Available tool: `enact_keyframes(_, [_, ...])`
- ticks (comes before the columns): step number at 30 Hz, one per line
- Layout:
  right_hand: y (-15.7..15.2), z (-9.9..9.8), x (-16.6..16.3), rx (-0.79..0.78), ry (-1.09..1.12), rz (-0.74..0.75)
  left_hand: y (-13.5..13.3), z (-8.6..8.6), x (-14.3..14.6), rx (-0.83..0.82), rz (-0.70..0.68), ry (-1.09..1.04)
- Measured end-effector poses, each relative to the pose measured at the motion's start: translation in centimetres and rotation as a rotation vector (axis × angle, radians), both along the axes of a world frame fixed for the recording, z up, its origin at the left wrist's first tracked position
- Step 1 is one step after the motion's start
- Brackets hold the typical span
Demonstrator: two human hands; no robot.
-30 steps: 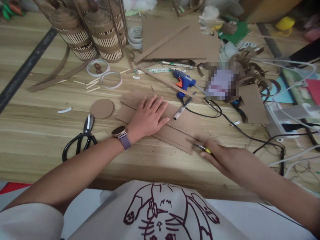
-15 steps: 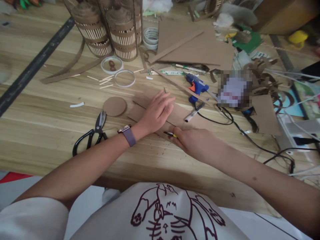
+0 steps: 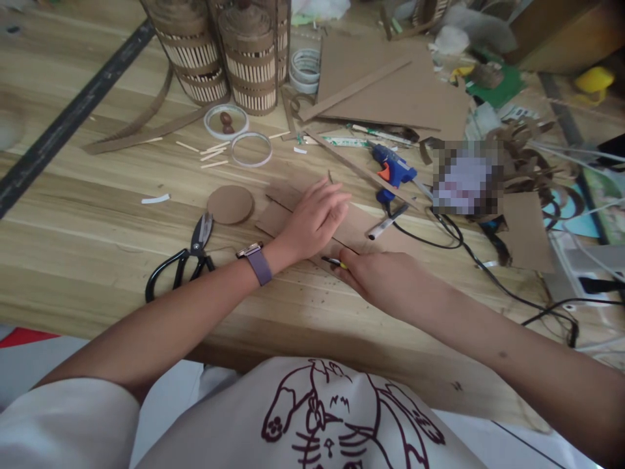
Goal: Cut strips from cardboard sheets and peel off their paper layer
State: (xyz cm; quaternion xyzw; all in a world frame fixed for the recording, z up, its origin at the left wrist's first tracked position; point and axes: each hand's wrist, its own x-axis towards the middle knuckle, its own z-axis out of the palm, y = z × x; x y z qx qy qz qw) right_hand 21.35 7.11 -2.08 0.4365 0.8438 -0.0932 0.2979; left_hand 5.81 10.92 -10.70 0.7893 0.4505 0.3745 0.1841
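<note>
My left hand [image 3: 317,218] lies flat on a piece of brown cardboard [image 3: 368,225], its fingers stretched out. A dark cut line or edge runs across the cardboard from under that hand toward my right hand [image 3: 378,277]. My right hand is closed around a small utility knife [image 3: 336,262]; a dark tip and a bit of yellow show, the rest is hidden in the fingers. The knife is at the cardboard's near edge, just below my left hand. Left of the cardboard are a round cardboard disc [image 3: 230,204] and black-handled scissors [image 3: 188,256], partly behind my left forearm.
A blue glue gun [image 3: 393,163], a marker pen [image 3: 388,221] and black cables lie to the right. Tape rings [image 3: 251,150] and small sticks [image 3: 213,154] are beyond the disc. Stick-and-cardboard towers [image 3: 251,68], cardboard sheets [image 3: 385,85] and curled scraps [image 3: 525,146] stand or lie farther back.
The view has shifted slightly, so the table appears farther right. My left hand stays pressed on the cardboard. My right hand and the knife have shifted slightly left relative to the cardboard.
</note>
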Motion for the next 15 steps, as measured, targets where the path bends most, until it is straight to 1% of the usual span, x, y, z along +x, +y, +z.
enact_keyframes(4, [0.03,0.22,-0.19,-0.009,-0.011,0.004,0.04,0.02,0.01,0.006,0.005,-0.007])
enact_keyframes(11, [-0.18,-0.29,0.22,0.006,0.007,0.005,0.06,-0.18,0.00,0.003,0.003,-0.009])
enact_keyframes(15, [-0.09,-0.17,-0.15,-0.008,-0.028,-0.010,0.09,-0.14,0.08,0.019,0.004,-0.012])
